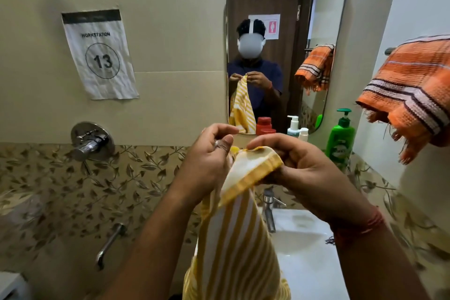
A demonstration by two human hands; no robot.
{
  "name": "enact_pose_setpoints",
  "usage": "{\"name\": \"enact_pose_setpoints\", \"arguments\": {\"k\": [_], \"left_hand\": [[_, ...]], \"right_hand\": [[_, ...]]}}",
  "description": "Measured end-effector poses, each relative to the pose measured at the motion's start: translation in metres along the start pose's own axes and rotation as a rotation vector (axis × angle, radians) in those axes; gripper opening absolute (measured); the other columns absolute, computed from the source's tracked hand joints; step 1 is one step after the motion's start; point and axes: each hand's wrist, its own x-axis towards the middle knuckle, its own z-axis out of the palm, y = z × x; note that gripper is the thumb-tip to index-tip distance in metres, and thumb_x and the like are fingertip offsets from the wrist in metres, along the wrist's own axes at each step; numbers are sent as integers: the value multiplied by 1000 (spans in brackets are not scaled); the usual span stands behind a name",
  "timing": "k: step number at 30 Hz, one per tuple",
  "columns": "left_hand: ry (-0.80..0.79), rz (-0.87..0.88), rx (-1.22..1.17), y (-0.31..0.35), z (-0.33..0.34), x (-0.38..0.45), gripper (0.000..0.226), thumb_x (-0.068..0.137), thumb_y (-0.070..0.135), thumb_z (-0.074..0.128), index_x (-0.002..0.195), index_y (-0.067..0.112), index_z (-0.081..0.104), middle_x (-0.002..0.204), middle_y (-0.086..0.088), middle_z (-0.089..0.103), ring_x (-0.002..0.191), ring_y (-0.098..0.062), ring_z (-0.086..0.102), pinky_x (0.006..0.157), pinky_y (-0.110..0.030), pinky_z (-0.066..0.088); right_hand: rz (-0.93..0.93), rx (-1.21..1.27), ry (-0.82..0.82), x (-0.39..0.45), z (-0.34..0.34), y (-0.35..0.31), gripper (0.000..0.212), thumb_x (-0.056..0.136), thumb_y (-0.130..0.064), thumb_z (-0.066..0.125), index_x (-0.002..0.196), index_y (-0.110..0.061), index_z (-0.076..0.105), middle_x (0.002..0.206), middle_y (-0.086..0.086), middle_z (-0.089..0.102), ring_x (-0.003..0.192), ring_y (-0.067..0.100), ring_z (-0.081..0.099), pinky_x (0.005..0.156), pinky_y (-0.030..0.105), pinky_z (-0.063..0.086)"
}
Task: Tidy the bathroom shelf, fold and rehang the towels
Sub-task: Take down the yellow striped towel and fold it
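Yellow striped towel (233,238) is up over the sink (306,251), unfolded, so I'm mid-task. Left hand (207,161) and right hand (299,168) both pinch its top edge. Orange towel (411,95) looks hung already, though bunched.

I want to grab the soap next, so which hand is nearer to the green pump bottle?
Right. The right hand holds the yellow striped towel just left of the green pump bottle; the left hand pinches the towel farther left, beyond the right hand.
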Motion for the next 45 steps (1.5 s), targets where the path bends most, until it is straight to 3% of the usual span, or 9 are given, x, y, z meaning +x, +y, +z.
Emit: {"name": "enact_pose_setpoints", "arguments": {"k": [3,6,8,11,17,28,31,33,45], "left_hand": [[-46,55,-54,8,0,-7,26,103,17,53,105,39,66,99,11,67,83,-2,61,73,-19,50],[-122,81,-83,10,-2,-12,24,102,16,55,114,34,65,112,3,66,104,-11,66,87,-29,56],[-151,99,-113,13,-3,-13,23,100,13,58,116,29,63,115,-1,66,107,-19,68,86,-35,59],[-155,124,-198,17,-6,-15,27,96,4,61,115,22,63,112,-1,67,98,-19,71,79,-31,59],[-153,163,-156,21,-13,-18,32,85,25,75,115,25,62,107,11,66,89,-5,64,75,-23,55],[57,-88,-608,14,-8,-20,28,73,15,74,101,16,71,89,-2,73,89,-20,71,75,-29,61],[154,-112,-621,18,0,-23,27,69,17,75,95,12,70,81,0,75,81,-17,72,68,-25,60],[172,-140,-616,19,5,-26,26,69,19,76,93,12,72,82,-3,76,81,-18,73,65,-26,60],[170,-172,-678,24,18,-32,19,92,18,61,86,20,79,92,-12,76,87,-25,74,65,-28,59]], "right_hand": [[-138,-386,188,11,4,8,7,92,-13,62,92,-10,68,83,3,67,74,16,64,65,30,54],[-159,-649,244,20,8,10,16,93,-29,63,85,-16,65,93,-3,58,86,12,59,72,24,51],[-144,-597,211,22,10,12,15,93,-31,62,88,-17,65,103,-4,61,96,8,62,79,21,52],[-26,-266,139,23,10,18,27,88,-35,69,92,-9,64,100,6,69,95,25,68,81,40,57],[119,121,2,20,8,23,14,80,-29,73,79,-17,65,82,7,61,81,21,60,71,30,53],[-51,-431,188,18,15,16,24,88,-43,64,82,-20,62,84,5,58,81,28,58,73,47,52],[-149,-675,315,20,21,15,20,91,-41,64,86,-21,64,95,-6,54,85,11,56,71,21,50],[-262,-761,413,20,28,14,15,92,-30,66,89,-16,65,94,-6,54,84,8,55,69,14,46],[-264,-771,486,22,39,14,9,91,-25,67,93,-18,61,78,-9,59,73,5,59,60,14,46]]}}
